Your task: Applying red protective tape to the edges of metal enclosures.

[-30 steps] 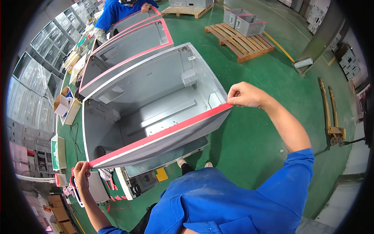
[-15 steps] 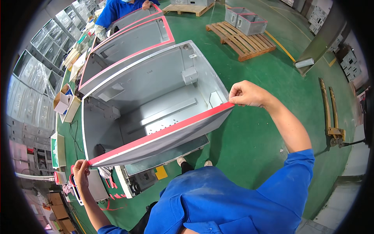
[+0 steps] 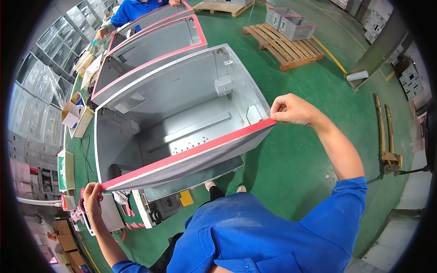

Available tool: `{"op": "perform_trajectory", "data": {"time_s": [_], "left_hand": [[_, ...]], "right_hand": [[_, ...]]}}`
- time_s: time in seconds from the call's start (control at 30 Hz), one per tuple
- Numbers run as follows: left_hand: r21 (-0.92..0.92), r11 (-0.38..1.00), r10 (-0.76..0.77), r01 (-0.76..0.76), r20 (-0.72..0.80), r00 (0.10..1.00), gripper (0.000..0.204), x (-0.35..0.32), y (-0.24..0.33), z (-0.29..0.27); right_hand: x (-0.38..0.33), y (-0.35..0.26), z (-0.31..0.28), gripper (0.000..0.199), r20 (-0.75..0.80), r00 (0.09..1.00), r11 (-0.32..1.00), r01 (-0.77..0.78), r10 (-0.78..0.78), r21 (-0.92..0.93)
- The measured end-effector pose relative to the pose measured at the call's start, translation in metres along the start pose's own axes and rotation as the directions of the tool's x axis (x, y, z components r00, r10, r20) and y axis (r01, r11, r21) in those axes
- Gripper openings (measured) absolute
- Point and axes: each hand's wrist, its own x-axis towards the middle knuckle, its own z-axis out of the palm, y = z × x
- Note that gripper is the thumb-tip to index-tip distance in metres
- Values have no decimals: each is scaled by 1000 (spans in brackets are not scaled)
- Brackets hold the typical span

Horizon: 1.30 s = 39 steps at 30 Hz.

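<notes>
Head view: you stand over a big open gray metal box (image 3: 177, 88), its opening toward you, hands at the two ends of its near edge
Red strip (image 3: 191, 154): along the near rim of the box, spanning corner to corner between your hands; can't tell if it is stuck down
Your left hand (image 3: 93, 196): at the near left corner, thumb and fingers pinching the strip's left end
Your right hand (image 3: 290, 110): at the near right corner, fingertips pinching the strip's right end, other fingers curled in
Other rims: left, far and right edges of the box show bare pale metal
Box inside: small block on the right wall, raised bar along the bottom, dark dots near the front
Under the box: flat dark plate (image 3: 200, 179), just in front of your feet
Beyond the box: second gray box (image 3: 201, 43) with red edging, then a third, with a co-worker (image 3: 141, 9) in blue at it
Left side: open carton (image 3: 72, 113), white tray (image 3: 68, 175) with green in it, red scraps (image 3: 134, 225) low down
Right side: wooden pallet (image 3: 291, 54) bearing two small gray boxes (image 3: 296, 32), yellow pallet truck (image 3: 390, 157) well apart from you
</notes>
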Motion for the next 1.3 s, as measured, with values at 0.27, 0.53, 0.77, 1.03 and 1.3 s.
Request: {"op": "perform_trajectory", "data": {"time_s": [0.27, 0.53, 0.77, 1.03, 1.3], "left_hand": [[-3, 1000, 6, -6, 6, 1000, 10, 0, -2, -2], [-14, 1000, -9, 9, 7, 1000, 11, -2, 0, 0], [-1, 1000, -14, 14, 19, 1000, 13, -3, -1, -4], [47, 998, -50, 50, -2, 999, 12, -5, 6, 0], [38, 998, -55, 55, -25, 998, 10, -6, 4, 3]], "right_hand": [[-4, 3, 3, 13, -67, 995, 997, 76, -78, -33], [-14, 24, 14, 15, -210, 975, 925, 13, 73, 381], [-16, 21, 40, 16, -335, 933, 898, 32, 130, 440], [-13, 27, 41, 16, -349, 929, 889, 54, 123, 455], [-12, 28, 44, 15, -382, 914, 894, 50, 139, 445]]}}
